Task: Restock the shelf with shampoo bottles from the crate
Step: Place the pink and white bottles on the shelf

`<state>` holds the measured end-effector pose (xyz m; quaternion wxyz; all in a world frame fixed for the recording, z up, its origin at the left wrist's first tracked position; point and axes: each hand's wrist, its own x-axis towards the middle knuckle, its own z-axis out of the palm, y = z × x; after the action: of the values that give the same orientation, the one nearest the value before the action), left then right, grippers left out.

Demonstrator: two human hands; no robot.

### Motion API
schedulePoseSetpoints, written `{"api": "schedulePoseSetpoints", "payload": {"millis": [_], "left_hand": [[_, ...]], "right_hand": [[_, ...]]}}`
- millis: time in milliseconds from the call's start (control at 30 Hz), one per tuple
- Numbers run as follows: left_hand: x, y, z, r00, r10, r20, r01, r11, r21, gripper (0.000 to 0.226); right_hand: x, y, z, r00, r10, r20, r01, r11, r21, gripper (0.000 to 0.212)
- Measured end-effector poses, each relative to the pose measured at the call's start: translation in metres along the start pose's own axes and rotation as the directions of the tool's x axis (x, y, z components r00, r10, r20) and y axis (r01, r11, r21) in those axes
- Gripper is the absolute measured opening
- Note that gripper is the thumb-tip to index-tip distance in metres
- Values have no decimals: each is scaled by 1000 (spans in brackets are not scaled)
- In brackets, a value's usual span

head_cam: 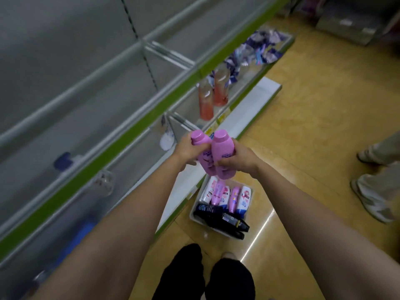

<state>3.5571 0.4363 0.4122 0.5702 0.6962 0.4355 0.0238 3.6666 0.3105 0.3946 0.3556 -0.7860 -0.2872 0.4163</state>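
Observation:
My left hand (186,150) grips a pink shampoo bottle (202,148), and my right hand (240,157) grips a second pink shampoo bottle (221,152). The two bottles touch side by side, held in the air above the crate (195,216) and beside the shelf edge (138,126). The grey crate sits on the floor below my hands. It holds several white, pink and black bottles (225,198) lying flat. The shelf has green-edged tiers and grey boards that look mostly bare.
Two orange bottles (213,94) stand on a lower shelf tier, with purple and blue packets (259,48) further along. Another person's feet (372,191) stand on the yellow floor at the right. My own legs (205,276) are at the bottom.

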Motion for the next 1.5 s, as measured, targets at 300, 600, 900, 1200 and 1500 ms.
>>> {"api": "schedulePoseSetpoints", "payload": {"millis": [300, 600, 900, 1200, 1500], "left_hand": [[-78, 92, -53, 999, 40, -31, -45, 982, -181, 41], [-140, 161, -113, 924, 186, -335, -267, 940, -213, 44], [-197, 209, -163, 812, 313, -493, -422, 898, -123, 43], [-243, 235, -202, 731, 281, -621, -464, 872, -152, 45], [-283, 237, -254, 578, 241, -780, -516, 848, -120, 48]], "right_hand": [[-62, -113, -45, 985, -159, 61, 161, 986, -28, 66], [-102, -213, -66, 939, -329, 105, 329, 944, 18, 41], [-127, -295, -69, 846, -511, 150, 517, 856, -4, 31], [-151, -354, -63, 755, -608, 244, 633, 774, -28, 30], [-166, -412, -24, 645, -690, 327, 720, 692, 40, 29]]}}
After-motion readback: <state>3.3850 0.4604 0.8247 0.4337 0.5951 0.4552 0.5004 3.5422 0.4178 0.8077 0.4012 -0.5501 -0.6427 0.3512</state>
